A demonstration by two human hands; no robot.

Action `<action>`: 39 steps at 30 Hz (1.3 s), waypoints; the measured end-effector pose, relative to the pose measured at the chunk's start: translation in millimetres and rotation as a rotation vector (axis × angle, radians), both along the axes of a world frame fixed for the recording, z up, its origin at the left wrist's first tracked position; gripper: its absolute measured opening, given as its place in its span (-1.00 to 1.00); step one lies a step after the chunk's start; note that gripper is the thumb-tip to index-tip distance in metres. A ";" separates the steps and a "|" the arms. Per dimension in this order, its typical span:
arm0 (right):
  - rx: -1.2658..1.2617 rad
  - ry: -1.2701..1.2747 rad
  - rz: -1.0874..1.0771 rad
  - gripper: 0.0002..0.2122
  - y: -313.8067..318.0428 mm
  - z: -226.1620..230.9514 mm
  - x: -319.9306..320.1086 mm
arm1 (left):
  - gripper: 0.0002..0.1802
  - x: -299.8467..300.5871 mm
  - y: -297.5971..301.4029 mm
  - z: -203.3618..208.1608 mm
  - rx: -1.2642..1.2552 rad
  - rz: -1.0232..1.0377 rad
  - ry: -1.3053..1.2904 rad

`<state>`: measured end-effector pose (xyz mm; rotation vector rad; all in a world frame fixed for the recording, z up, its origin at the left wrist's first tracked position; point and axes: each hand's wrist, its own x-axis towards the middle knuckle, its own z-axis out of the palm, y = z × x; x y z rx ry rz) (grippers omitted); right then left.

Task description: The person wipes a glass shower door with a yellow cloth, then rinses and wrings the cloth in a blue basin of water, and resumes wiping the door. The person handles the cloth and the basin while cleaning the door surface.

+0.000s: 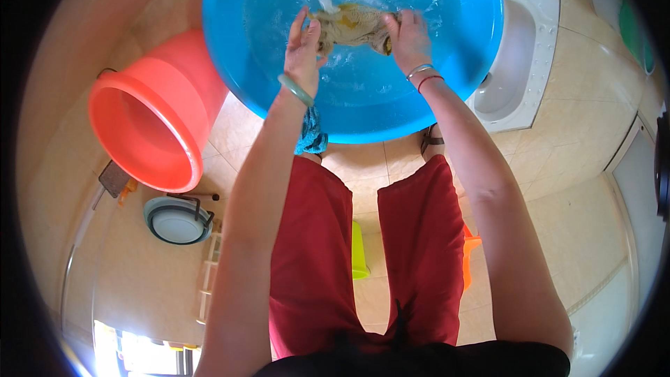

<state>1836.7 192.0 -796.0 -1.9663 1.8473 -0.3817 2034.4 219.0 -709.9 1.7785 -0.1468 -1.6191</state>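
Note:
A wet beige cloth [354,26] with a yellow-brown patch is stretched between my two hands over the big blue basin [241,73]. My left hand [302,49], with a pale green bangle at the wrist, grips the cloth's left end, its fingers partly spread. At the right end, my right hand [412,40] is closed on the cloth and slightly blurred. Bubbly water [363,87] lies in the basin beneath. I cannot tell whether the cloth touches the water.
A coral-red bucket [150,126] leans left of the basin. A blue patterned cloth [311,132] hangs by my left leg. Right of the basin is a white squat toilet [513,56]. Lower left are grey-white washbowls [178,221]. A lime-green container [359,251] sits between my legs.

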 end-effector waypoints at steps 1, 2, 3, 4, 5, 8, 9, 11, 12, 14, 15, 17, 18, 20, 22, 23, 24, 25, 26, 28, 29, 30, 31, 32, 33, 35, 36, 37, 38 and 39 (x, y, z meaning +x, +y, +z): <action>0.074 0.051 0.072 -0.74 4.4 -1.7 -0.3 | -0.38 3.3 -0.8 -9.6 0.011 -0.062 -0.038; 0.146 0.099 0.144 -0.74 6.6 -2.1 1.6 | -0.38 1.7 1.8 -24.0 -0.086 0.016 -0.050; 0.219 0.146 0.214 -0.73 10.5 -5.2 3.8 | -0.38 -0.7 2.1 -32.3 -0.067 -0.013 -0.073; 0.319 0.153 0.188 -0.73 11.3 -10.2 7.7 | -0.38 -3.6 2.7 -40.5 -0.047 -0.042 -0.096; 0.420 0.161 0.159 -0.72 11.3 -19.7 10.5 | -0.38 -6.4 3.5 -51.4 -0.025 -0.074 -0.115; 0.542 -0.014 -0.178 -0.70 10.0 -49.9 22.3 | -0.33 -14.2 9.1 -86.1 0.039 -0.131 -0.097; 0.546 -0.104 -0.340 -0.70 11.8 -53.5 23.4 | -0.30 -24.4 3.4 -76.1 0.123 -0.146 -0.105; 0.422 -0.216 -0.310 -0.73 12.8 -50.8 28.4 | -0.18 -30.4 1.4 -66.5 0.190 -0.012 0.146; 0.358 -0.272 -0.286 -0.75 6.8 -40.5 34.8 | -0.17 -25.7 3.8 -71.2 0.148 0.059 0.297; 0.176 -0.514 -0.185 -0.81 8.2 0.9 38.8 | -0.19 -28.8 5.4 -64.6 0.077 0.146 0.472; 0.075 -0.625 -0.139 -0.83 11.0 29.9 34.6 | -0.21 -38.2 1.9 -42.9 0.047 0.155 0.503; 0.037 -0.664 0.119 -0.82 17.2 79.1 29.6 | -0.25 -39.1 -1.9 -11.2 -0.037 0.187 0.567; 0.041 -0.685 0.197 -0.81 21.9 99.5 24.7 | -0.27 -37.2 -3.4 -2.3 -0.085 0.195 0.621; 0.045 -0.729 0.360 -0.80 30.0 139.6 18.0 | -0.42 -20.2 -4.5 8.3 -0.130 0.190 0.815; 0.241 -0.874 0.327 -0.79 40.0 176.1 14.3 | -0.45 -15.8 5.4 14.2 -0.122 0.132 0.802; 0.340 -0.946 0.312 -0.79 40.0 191.1 13.7 | -0.47 -14.8 11.2 17.0 -0.120 0.105 0.793; 0.332 -1.013 0.301 -0.79 36.1 201.5 14.0 | -0.49 -15.6 14.2 23.3 -0.143 0.110 0.925; 0.308 -1.023 0.257 -0.80 32.5 208.0 13.8 | -0.46 -18.9 17.4 28.9 -0.111 0.139 0.903; 0.286 -1.032 0.212 -0.80 27.5 212.7 13.4 | -0.44 -29.7 16.6 51.5 -0.077 0.168 0.879; 0.214 -1.092 0.080 -0.83 15.9 220.6 18.9 | -0.31 -28.9 22.1 57.4 -0.093 0.237 1.279; 0.169 -1.035 0.121 -0.86 8.1 220.4 20.4 | -0.28 -30.4 19.9 72.8 -0.108 0.237 1.284; 0.119 -0.970 0.151 -0.88 1.4 217.1 19.4 | -0.26 -37.5 17.3 94.6 -0.116 0.229 1.298; 0.071 -0.904 0.181 -0.90 -4.1 213.4 17.5 | -0.24 -45.1 15.7 116.4 -0.124 0.221 1.311; 0.132 -0.871 0.144 -0.92 -6.2 206.8 13.4 | -0.25 -50.6 14.4 135.1 -0.168 0.148 1.084; 0.128 -0.866 0.150 -0.92 -8.4 209.6 15.0 | -0.27 -50.7 10.4 147.5 -0.152 0.107 1.035; 0.123 -0.852 0.168 -0.90 -12.1 217.9 14.9 | -0.31 -51.8 4.3 167.3 -0.122 0.033 0.938; 0.134 -0.640 0.227 -0.84 -14.2 223.7 11.1 | -0.43 -49.0 6.0 166.1 -0.142 -0.005 0.873; 0.309 -0.866 0.129 -0.81 -15.3 229.3 8.8 | -0.46 -47.8 4.5 168.9 -0.145 -0.077 0.820; 0.483 -1.088 0.022 -0.77 -15.7 233.2 8.4 | -0.48 -45.7 0.3 175.1 -0.147 -0.153 0.764; 0.660 -1.306 -0.091 -0.74 -16.4 237.2 7.6 | -0.50 -44.7 -3.2 181.5 -0.148 -0.229 0.707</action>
